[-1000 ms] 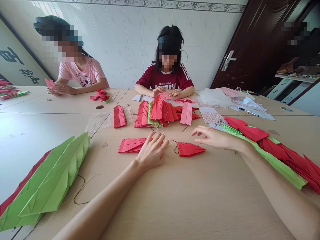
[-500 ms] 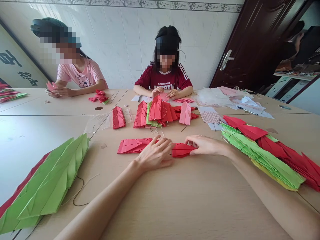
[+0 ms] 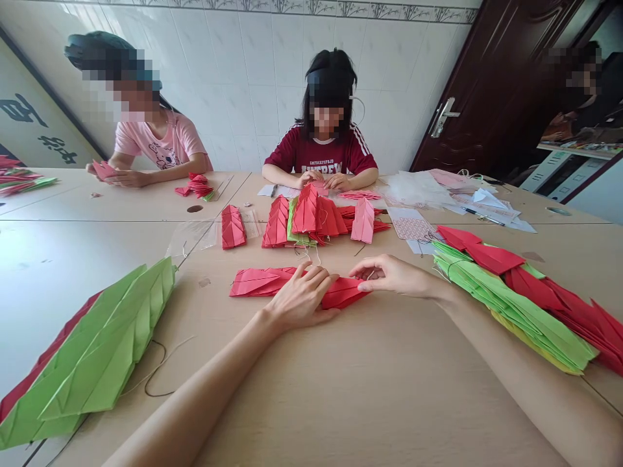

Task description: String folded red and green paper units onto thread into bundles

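Note:
My left hand (image 3: pixel 302 297) lies over the join between a flat red folded paper unit (image 3: pixel 257 283) and a smaller pointed red folded paper piece (image 3: pixel 343 293), and its fingers grip the paper. My right hand (image 3: pixel 394 275) is just beyond the pointed piece's right tip, fingers apart and holding nothing I can see. A dark thread runs between the red pieces, mostly hidden under my left hand.
A long green-and-red folded stack (image 3: pixel 87 344) lies to my left, and another (image 3: pixel 516 301) to my right. Further red, pink and green folded pieces (image 3: pixel 306 220) fill the table's middle. Two people sit across, their hands on pink paper; papers and a pen lie far right.
The pointed red piece has slid left, against my left hand. My right hand has moved left to its tip, and my left hand has closed over the join.

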Demonstrator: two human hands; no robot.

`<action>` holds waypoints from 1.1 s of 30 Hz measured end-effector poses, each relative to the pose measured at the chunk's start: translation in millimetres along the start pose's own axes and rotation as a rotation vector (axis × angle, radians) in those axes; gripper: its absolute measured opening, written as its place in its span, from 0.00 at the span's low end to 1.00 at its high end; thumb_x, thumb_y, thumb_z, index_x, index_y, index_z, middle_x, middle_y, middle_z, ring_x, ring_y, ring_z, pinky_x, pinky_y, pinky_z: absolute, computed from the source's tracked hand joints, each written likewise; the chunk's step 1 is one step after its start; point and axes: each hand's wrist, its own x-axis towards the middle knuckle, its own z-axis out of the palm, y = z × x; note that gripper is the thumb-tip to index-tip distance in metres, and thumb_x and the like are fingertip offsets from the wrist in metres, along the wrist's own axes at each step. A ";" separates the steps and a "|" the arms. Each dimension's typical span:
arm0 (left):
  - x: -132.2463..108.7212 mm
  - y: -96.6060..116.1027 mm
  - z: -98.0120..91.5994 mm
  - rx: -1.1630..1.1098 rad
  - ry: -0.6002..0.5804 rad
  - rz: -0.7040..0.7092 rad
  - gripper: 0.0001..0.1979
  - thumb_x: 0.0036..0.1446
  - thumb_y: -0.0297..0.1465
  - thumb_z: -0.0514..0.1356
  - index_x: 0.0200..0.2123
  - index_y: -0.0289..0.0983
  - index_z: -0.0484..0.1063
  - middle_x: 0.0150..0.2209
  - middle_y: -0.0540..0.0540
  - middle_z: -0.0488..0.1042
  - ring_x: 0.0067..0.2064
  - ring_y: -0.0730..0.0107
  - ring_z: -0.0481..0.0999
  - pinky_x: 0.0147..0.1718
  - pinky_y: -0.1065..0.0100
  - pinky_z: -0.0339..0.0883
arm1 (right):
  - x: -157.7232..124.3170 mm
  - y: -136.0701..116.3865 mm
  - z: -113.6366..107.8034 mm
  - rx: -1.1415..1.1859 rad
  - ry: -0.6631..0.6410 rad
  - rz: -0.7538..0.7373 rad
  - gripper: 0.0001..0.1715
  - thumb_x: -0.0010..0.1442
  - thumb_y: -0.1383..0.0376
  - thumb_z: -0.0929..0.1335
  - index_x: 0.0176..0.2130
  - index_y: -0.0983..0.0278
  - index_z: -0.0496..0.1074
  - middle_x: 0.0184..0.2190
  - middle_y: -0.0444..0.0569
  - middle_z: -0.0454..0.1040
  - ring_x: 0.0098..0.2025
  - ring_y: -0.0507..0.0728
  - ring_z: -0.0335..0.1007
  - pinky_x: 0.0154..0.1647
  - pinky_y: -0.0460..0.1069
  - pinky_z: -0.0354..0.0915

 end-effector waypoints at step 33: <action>-0.8 -0.3 -1.2 0.062 -0.008 0.050 0.22 0.57 0.41 0.52 0.50 0.34 0.62 0.43 0.40 0.70 0.47 0.58 0.67 0.54 0.54 0.52 | -4.1 7.1 -10.4 -0.121 0.031 0.054 0.09 0.52 0.63 0.65 0.33 0.65 0.69 0.27 0.45 0.71 0.29 0.53 0.66 0.30 0.48 0.61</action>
